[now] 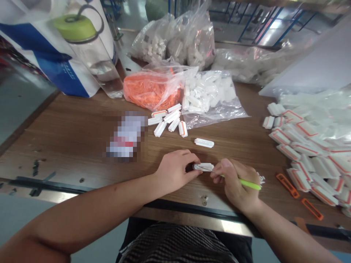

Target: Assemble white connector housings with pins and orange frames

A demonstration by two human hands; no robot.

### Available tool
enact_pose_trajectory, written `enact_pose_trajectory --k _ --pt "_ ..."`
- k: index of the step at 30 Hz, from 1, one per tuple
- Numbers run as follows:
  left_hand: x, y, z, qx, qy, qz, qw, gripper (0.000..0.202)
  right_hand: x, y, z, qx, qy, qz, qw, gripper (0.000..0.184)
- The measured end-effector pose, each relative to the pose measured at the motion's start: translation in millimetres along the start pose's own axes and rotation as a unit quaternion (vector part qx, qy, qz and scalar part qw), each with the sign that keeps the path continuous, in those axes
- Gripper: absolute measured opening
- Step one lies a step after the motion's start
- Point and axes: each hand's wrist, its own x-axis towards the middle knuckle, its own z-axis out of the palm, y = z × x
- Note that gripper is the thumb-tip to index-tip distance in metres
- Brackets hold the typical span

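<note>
My left hand [175, 170] pinches one end of a small white plastic casing [206, 167] lying on the table in front of me. Closed around a slim tool with a lime-green handle [250, 184], my right hand [239, 184] brings its thin metal shaft across that casing. The tip reaches the end near my left fingers; what it touches is too small to make out. Just beyond lies another white casing [204, 143]. A loose group of similar casings [172, 117], some with orange edging, sits farther back. Tiny white bits [261, 178] lie beside my right hand.
A bag of orange parts [152, 89] and a bag of white parts [211, 91] stand behind. On the right are piled white casings [309, 153] and two orange frames [287, 185]. A green-lidded bottle [95, 62] stands back left, near a blurred-out item [126, 137].
</note>
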Motion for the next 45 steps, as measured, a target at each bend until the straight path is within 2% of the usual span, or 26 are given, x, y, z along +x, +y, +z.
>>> enact_pose_trajectory --k 7,15,25,33,39,41,45 --pt "-1 -1 -0.8 0.002 0.002 0.005 1.000 0.011 0 3 1 0.009 -0.019 -0.012 1.000 0.046" --pt "0 -1 0.0 0.000 0.003 0.005 1.000 0.013 0 3 1 0.020 0.006 -0.005 1.000 0.047" --pt "-1 -2 0.7 -0.003 0.010 0.009 1.000 0.013 2 3 3 0.013 0.005 -0.008 1.000 0.047" --pt "0 0 0.0 -0.001 0.000 -0.005 1.000 0.012 3 1 0 -0.023 -0.028 -0.072 0.997 0.042" --pt "1 1 -0.3 0.000 -0.022 -0.034 0.999 0.010 9 -10 0 -0.137 -0.044 -0.205 0.968 0.040" --pt "1 1 -0.5 0.003 -0.025 -0.035 0.999 0.010 9 -11 0 -0.131 -0.047 -0.192 0.971 0.041" --pt "1 0 -1.0 0.005 -0.016 -0.020 1.000 0.011 5 -7 -3 -0.053 -0.029 -0.087 0.994 0.042"
